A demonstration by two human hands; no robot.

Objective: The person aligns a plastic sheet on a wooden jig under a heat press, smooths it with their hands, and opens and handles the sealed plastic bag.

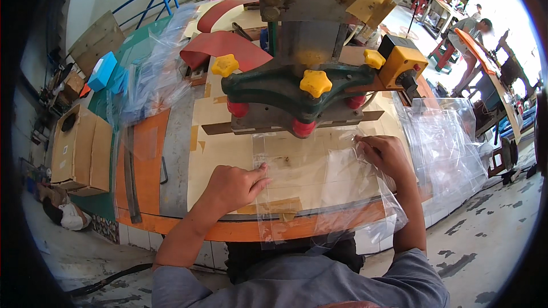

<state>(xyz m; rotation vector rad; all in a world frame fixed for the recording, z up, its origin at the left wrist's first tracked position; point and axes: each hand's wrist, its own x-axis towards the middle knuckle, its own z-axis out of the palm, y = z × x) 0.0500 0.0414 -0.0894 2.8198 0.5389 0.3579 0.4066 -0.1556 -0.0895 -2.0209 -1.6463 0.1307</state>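
Note:
A clear plastic sheet lies over the pale board on the worktable, and its front part hangs over the table's near edge. My left hand is at the sheet's left edge, fingers curled, with thumb and forefinger closed on the film. At the far right corner, my right hand pinches the sheet, and loose film bunches beneath that wrist. Just beyond both hands stands a press head with a dark green bracket, yellow star knobs and red pads. A flat metal bar sits under it, across the sheet's far end.
More clear plastic is piled at the right, with another heap at the far left. A yellow control box is beside the press. Red strips curl behind it. A cardboard box stands left. Another person works far right.

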